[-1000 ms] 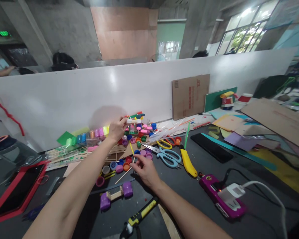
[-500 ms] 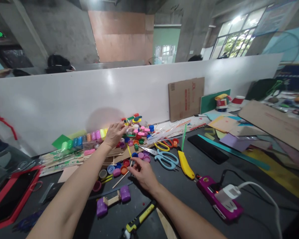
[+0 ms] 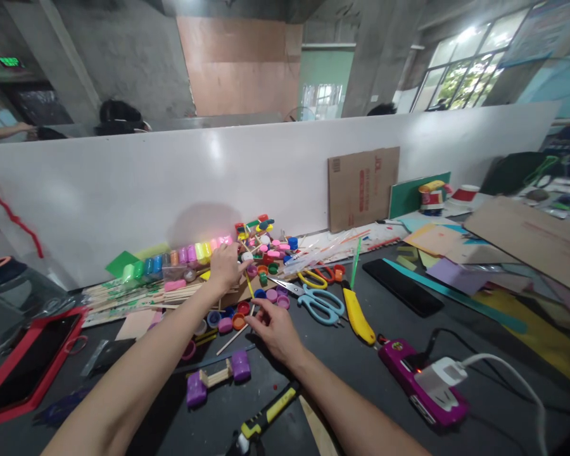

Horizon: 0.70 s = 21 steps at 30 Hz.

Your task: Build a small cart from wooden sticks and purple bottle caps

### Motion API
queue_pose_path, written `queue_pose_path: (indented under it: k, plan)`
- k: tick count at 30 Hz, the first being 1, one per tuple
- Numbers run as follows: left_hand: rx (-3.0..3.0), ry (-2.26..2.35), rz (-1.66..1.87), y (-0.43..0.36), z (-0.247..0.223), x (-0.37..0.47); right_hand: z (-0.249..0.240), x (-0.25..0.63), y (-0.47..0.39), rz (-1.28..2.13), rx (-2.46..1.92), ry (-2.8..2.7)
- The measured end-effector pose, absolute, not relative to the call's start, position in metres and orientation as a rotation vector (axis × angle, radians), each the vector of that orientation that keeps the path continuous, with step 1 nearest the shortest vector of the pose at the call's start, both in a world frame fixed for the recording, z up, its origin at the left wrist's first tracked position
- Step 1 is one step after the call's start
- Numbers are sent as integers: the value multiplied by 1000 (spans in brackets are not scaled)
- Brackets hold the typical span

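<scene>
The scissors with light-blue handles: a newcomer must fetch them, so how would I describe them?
Find the brown cardboard sheet leaning against the long white board. Down on the dark tabletop, between the right hand and the long yellow tool, lie silver-bladed scissors with light-blue handles. Their light-blue colour sets them apart from the yellow loop handle just behind.

Probably craft workshop: bare concrete wall [image 3: 133, 63], blue scissors [image 3: 305, 292], cardboard [image 3: 363, 209].

Grey concrete wall [image 3: 133, 57] behind a glossy white partition [image 3: 123, 171], bright window [image 3: 472, 69] at upper right, dark tabletop [image 3: 349, 358] below
</scene>
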<state>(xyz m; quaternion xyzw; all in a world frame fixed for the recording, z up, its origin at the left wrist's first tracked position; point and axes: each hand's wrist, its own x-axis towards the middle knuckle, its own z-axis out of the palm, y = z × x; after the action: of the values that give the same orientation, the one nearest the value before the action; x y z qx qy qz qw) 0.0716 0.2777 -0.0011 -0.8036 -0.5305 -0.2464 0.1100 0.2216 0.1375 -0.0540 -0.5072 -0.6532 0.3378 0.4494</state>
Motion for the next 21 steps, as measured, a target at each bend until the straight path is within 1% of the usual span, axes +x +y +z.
queue_pose_path:
  k: [7, 21]
  plan:
    - [-2288, -1683, -772, 278, -6, 74, -54, 221, 138, 837, -1256, -1629]
    - [-2338, -1529, -706, 272, -6, 67, -55, 221, 138, 816, -1293, -1663]
